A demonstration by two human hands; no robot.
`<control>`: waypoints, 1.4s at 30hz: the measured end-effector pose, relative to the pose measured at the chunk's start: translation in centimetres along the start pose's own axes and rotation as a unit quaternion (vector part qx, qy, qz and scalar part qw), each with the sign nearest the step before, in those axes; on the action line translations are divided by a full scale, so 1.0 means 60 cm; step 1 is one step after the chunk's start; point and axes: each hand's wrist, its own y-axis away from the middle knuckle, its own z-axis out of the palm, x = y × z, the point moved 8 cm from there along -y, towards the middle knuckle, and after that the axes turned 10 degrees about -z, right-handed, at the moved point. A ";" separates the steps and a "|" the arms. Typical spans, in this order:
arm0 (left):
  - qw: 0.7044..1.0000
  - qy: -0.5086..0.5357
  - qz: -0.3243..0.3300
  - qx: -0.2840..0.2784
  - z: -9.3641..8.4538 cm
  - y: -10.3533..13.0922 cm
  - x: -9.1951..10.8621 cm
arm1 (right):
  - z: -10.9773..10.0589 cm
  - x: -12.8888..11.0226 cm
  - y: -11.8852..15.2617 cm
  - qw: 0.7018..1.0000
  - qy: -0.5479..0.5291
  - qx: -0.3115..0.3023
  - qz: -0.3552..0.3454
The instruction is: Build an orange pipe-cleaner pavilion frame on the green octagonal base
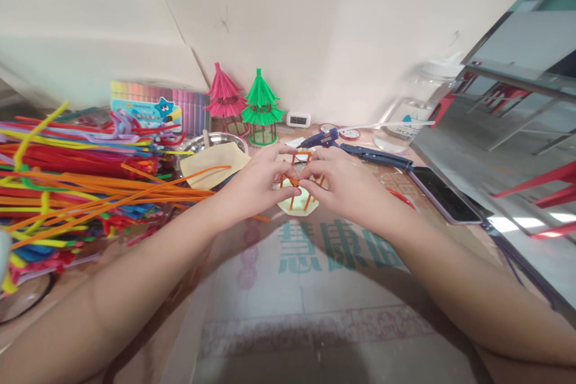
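In the middle of the head view, my left hand (261, 177) and my right hand (342, 183) meet over a small cage-like frame of orange pipe cleaners (308, 201). Its thin posts stand on a pale yellow-green base (294, 209) with cut corners. Both thumbs and forefingers are closed in a pinch on a short orange pipe cleaner piece (294, 182) across the frame's near side. My fingers cover part of the upper frame. Behind stand a pink pipe cleaner pavilion (225, 96) and a green one (261, 102), each with a tiered roof.
Loose pipe cleaners (90, 162) are heaped at left, beside a marker set (148, 105). A metal bowl (236, 139) sits under yellow paper (211, 165). Behind my right hand lie a glue gun (319, 139), pliers-like tool (378, 156), bottle (411, 114) and phone (445, 195).
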 end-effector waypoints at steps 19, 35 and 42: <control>0.993 -0.046 -0.111 0.011 -0.052 0.017 -0.052 | -0.016 0.054 0.108 0.971 -0.105 0.181 0.115; 0.984 -0.084 -0.154 0.043 0.064 0.077 -0.091 | 0.120 0.084 0.098 0.985 -0.099 0.035 0.140; 0.985 -0.102 -0.137 0.026 0.076 0.065 -0.081 | 0.133 0.098 0.092 0.983 -0.132 0.043 0.123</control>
